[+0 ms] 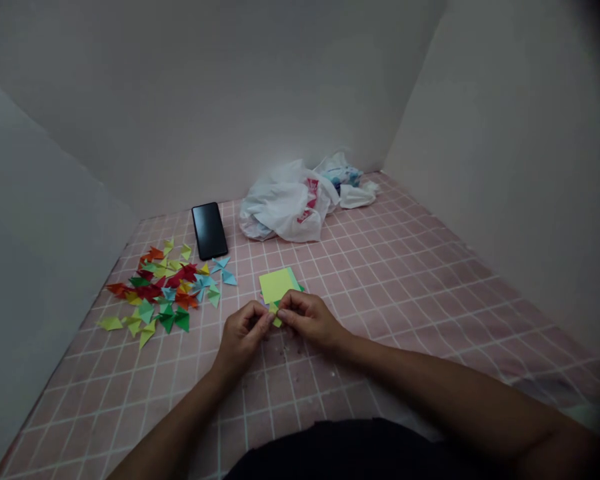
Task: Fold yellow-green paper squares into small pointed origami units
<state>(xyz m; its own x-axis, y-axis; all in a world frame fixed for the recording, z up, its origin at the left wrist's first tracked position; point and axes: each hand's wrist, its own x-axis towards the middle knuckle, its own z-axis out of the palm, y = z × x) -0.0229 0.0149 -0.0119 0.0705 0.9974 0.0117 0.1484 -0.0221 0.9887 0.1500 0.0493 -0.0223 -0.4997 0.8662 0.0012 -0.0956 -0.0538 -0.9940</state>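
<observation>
Between my two hands is a small folded piece of yellow-green paper (276,320). My left hand (244,328) pinches its left side between thumb and fingers. My right hand (309,319) grips the other side in the same way, so the fingertips of both hands nearly meet. Parts of the paper are hidden by the fingers. Just beyond the hands lies a stack of square paper sheets (275,283), yellow-green on top, with green and bluish edges showing beneath.
To the left spreads a pile of folded paper pieces (165,283) in red, orange, yellow, green and blue. A black phone (209,231) lies behind it. Crumpled white plastic bags (290,203) rest near the wall. A pink checked cloth (380,293) covers the surface, with walls around.
</observation>
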